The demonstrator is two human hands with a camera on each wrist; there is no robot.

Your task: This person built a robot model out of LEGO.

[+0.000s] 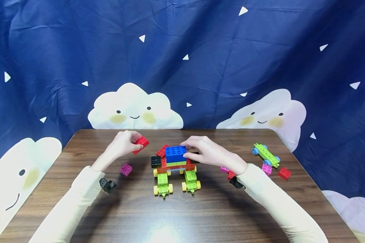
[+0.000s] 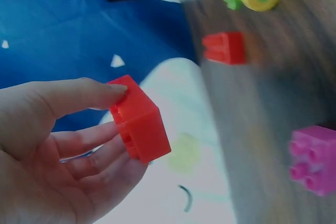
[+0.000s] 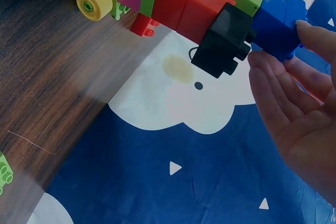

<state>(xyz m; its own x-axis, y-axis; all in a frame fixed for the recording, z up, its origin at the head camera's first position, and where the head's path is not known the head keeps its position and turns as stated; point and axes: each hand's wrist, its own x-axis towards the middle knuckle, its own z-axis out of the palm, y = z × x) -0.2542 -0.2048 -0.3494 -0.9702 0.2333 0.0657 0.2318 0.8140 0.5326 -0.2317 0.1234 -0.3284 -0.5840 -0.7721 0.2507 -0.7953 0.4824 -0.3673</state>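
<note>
My left hand [image 1: 124, 143] holds a red brick [image 1: 143, 141] in the air, left of the build; in the left wrist view the thumb presses one side of that red brick [image 2: 144, 121] and fingers lie behind it. With thumb and fingers my right hand [image 1: 210, 152] grips the blue brick part [image 1: 175, 155] on top of the build. Under it are a lime green layer, a red layer [image 1: 176, 167], and lime wheeled bases [image 1: 163, 182] with yellow wheels. A black brick [image 1: 155, 162] sticks out at the left end; another black brick [image 3: 223, 40] shows in the right wrist view.
A red brick [image 1: 162, 150] lies behind the build. A magenta brick [image 1: 126, 169] is at left. To the right are a lime car base [image 1: 266, 154] with blue wheels, a magenta brick [image 1: 266, 169] and a red brick [image 1: 284, 173]. More bricks lie partly behind the right forearm.
</note>
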